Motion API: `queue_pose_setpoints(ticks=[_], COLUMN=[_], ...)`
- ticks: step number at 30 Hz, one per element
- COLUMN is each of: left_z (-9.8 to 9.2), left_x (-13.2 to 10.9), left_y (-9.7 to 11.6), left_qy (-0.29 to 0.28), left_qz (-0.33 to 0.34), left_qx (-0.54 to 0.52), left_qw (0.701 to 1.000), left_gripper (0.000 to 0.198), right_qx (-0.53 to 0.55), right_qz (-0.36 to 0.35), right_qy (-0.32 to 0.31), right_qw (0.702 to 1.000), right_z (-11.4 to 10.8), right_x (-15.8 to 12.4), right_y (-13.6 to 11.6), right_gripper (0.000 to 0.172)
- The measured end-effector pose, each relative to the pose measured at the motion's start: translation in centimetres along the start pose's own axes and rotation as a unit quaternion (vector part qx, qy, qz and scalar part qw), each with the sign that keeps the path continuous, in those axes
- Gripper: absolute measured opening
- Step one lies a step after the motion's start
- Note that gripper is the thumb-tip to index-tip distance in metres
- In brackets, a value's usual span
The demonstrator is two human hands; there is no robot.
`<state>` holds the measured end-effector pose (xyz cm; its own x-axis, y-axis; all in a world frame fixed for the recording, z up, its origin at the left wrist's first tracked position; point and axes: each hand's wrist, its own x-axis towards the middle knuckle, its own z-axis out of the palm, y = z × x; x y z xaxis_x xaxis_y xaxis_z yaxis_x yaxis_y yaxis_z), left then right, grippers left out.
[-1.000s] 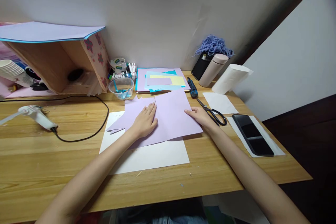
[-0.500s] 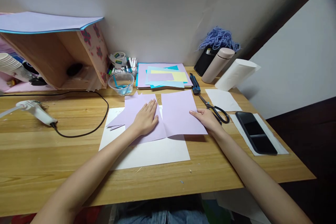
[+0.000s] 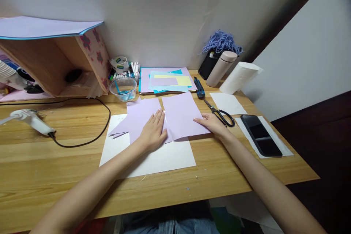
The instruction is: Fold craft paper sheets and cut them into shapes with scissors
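Observation:
A lavender sheet of paper, slit partway down from its far edge, lies over a white sheet. My left hand presses flat on its left part, fingers stretched out. At the right edge, my right hand pinches the lavender sheet between thumb and fingers, and that side is lifted slightly off the table. Pointed lavender pieces stick out at the left. Black-handled scissors lie just beyond my right hand, their blades toward a blue utility knife.
A glue gun with a black cord lies at left, before an open box. Behind stand a clear bowl, markers and stacked coloured paper. At right are a flask, a paper roll and a phone.
The whole view has shifted slightly. The right part of the lavender sheet has turned a little, its near right corner moving away from me with my right hand. My left hand stays pressed down.

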<state>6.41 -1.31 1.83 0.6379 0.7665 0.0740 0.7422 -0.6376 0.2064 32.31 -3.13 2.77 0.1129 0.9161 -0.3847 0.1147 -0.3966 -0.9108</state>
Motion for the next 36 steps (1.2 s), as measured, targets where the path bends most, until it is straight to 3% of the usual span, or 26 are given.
queue_pose_setpoints(ticks=[11,14,17,19,22,24,26,28,30,31,34,36], left_z=[0.6,0.6,-0.2,-1.4,-3.9,-5.3,-6.0,-6.0,-5.5,-5.2,-4.5,-4.2], left_x=[0.0,-0.2,-0.1,0.1,0.7,1.0,1.0,0.7,0.3,0.1,-0.7,-1.2], left_y=[-0.4,-0.4,-0.5,-0.8,-1.8,-2.6,-3.3,-3.6,-3.7,-3.7,-3.7,-3.8], left_qy=[0.008,0.013,0.036,0.078,0.129,0.096,0.028,-0.030,-0.035,-0.016,0.088,0.148], left_qz=[0.001,0.001,-0.014,-0.050,-0.132,-0.171,-0.190,-0.188,-0.190,-0.199,-0.252,-0.277], left_qx=[-0.009,-0.039,-0.142,-0.256,-0.452,-0.536,-0.554,-0.559,-0.569,-0.575,-0.585,-0.602], left_qw=[1.000,0.999,0.989,0.962,0.873,0.821,0.810,0.807,0.799,0.793,0.766,0.734], left_gripper=[0.061,0.062,0.061,0.058,0.058,0.067,0.071,0.064,0.052,0.048,0.046,0.048], right_qx=[0.014,0.040,0.027,-0.012,-0.104,-0.161,-0.216,-0.255,-0.260,-0.240,-0.080,0.047], right_qz=[-0.031,-0.031,-0.052,-0.068,-0.084,-0.082,-0.084,-0.092,-0.103,-0.109,-0.095,-0.078], right_qy=[0.066,0.048,0.012,-0.043,-0.183,-0.270,-0.328,-0.359,-0.355,-0.332,-0.242,-0.225], right_qw=[0.997,0.998,0.998,0.997,0.974,0.946,0.916,0.893,0.892,0.906,0.962,0.970], right_z=[-2.1,-2.5,-2.7,-2.7,-2.5,-2.1,-1.6,-1.1,-0.7,-0.6,-0.5,-0.3], right_x=[-2.1,-2.8,-3.1,-3.0,-2.5,-1.9,-0.9,0.3,1.4,1.9,2.8,2.7], right_y=[2.4,2.8,2.3,1.3,-1.2,-3.1,-4.8,-6.1,-6.6,-6.6,-5.4,-4.1], right_gripper=[0.036,0.042,0.044,0.042,0.039,0.039,0.039,0.039,0.039,0.040,0.055,0.064])
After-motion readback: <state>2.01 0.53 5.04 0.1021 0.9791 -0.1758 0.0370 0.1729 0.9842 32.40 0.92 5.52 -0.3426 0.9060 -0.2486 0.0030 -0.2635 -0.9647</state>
